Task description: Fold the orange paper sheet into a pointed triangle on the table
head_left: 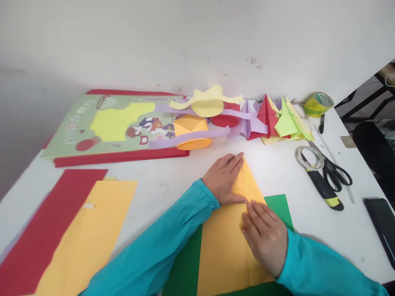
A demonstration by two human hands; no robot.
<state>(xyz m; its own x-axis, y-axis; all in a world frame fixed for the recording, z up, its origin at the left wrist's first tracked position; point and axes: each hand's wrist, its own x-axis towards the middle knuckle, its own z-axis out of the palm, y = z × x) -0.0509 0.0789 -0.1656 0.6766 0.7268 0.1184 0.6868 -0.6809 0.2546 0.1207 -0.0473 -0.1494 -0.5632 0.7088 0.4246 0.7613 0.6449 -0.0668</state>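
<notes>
A yellow-orange sheet of paper [224, 246] lies in front of me, its far end folded to a point. My left hand [225, 179] rests on the folded part, fingers reaching to the tip and thumb stretched out across the paper. On the right-hand fold, my right hand [265, 236] has its bent fingers close together at the edge of the flap; its thumb is hidden. Beneath the sheet is green paper [185, 263], showing on both sides.
Red paper [57, 222] and another orange sheet [89, 234] lie left. Paper pad [68, 135], curled-strip paper pieces [208, 107] and folded paper planes [267, 119] line the wall. Right are tape [318, 104], scissors [335, 170], a utility knife [324, 189] and a phone [381, 226].
</notes>
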